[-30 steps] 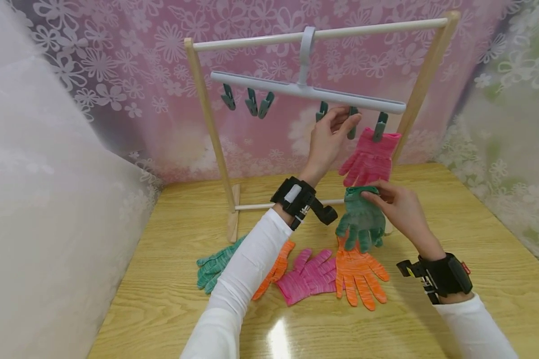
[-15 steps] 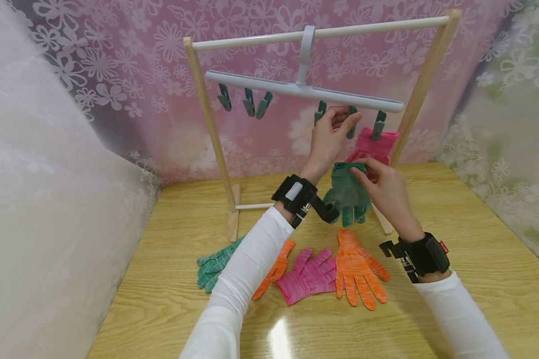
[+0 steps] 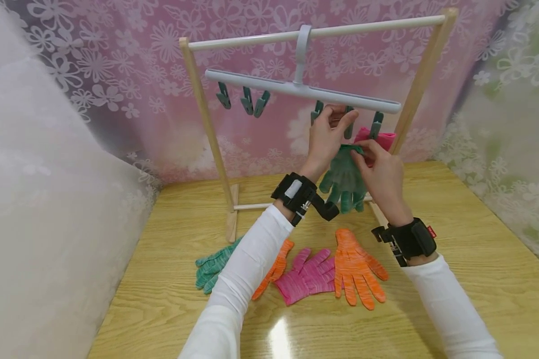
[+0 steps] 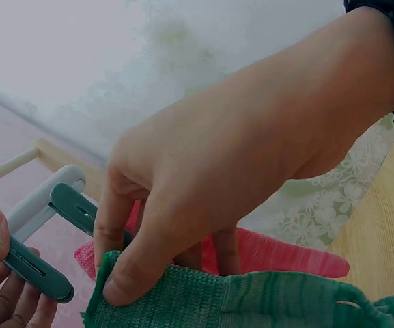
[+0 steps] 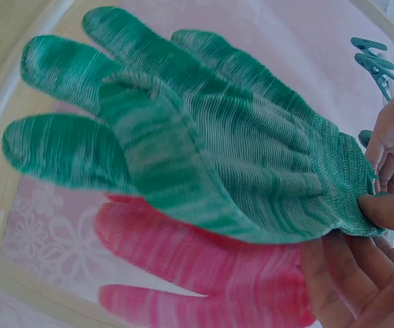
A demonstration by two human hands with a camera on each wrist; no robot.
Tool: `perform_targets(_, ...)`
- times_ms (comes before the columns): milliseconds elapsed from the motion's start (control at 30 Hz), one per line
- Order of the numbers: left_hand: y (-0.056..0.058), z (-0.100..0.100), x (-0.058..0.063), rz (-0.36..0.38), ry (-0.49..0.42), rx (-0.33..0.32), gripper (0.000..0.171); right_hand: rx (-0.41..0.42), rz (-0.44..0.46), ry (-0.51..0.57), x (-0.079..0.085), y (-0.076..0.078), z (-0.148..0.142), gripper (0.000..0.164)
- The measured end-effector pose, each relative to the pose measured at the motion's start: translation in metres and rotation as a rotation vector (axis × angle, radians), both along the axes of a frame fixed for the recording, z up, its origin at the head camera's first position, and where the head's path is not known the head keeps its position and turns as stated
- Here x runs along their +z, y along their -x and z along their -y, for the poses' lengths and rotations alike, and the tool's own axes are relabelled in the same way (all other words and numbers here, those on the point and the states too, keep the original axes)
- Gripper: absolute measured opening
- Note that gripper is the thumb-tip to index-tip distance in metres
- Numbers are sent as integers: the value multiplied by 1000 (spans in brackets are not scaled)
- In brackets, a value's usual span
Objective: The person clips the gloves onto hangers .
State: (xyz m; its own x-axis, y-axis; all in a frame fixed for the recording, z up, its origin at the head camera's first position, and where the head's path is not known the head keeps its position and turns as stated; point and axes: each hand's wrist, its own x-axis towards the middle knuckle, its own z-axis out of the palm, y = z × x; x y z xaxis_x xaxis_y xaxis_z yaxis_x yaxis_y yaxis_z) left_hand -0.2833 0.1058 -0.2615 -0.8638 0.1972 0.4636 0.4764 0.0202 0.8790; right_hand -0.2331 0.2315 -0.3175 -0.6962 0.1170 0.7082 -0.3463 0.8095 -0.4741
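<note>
My left hand [image 3: 323,144] pinches a dark green clip [image 3: 348,125] under the right half of the pale hanger [image 3: 292,89]. Just below it, my right hand [image 3: 383,174] grips a green knit glove [image 3: 343,174] by its cuff, thumb on one side and fingers on the other. The glove hangs fingers down, its cuff close under the clip. In the left wrist view the clip [image 4: 39,273] lies a little left of the cuff. A pink glove [image 3: 388,140] hangs from the clip [image 3: 377,125] at the hanger's right end, partly hidden behind my right hand.
A wooden rack [image 3: 202,114] carries the hanger, with more clips [image 3: 247,102] on its left half. Along the table lie a green glove [image 3: 213,269], two orange ones, including the right orange glove [image 3: 357,269], and a pink-purple glove [image 3: 307,276]. My left forearm overlaps some.
My right hand has brought the green glove up and to the left, from in front of the pink glove to just below the clip. My left hand stays on the clip.
</note>
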Motion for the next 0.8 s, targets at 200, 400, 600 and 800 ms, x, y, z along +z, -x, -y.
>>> perform_targets(200,0,-1,1,-3,9,28,35,-58,-63,-29,5,4,5,29)
perform_targets(400,1,-1,2,-18,43,61,34,-100,-96,-39,5,6,8,29)
perform_targets(600,1,-1,2,-25,52,81,31,-110,-104,-17,6,7,10,31)
perform_targets(800,2,-3,2,-27,30,76,31,-143,-113,-18,8,8,12,34)
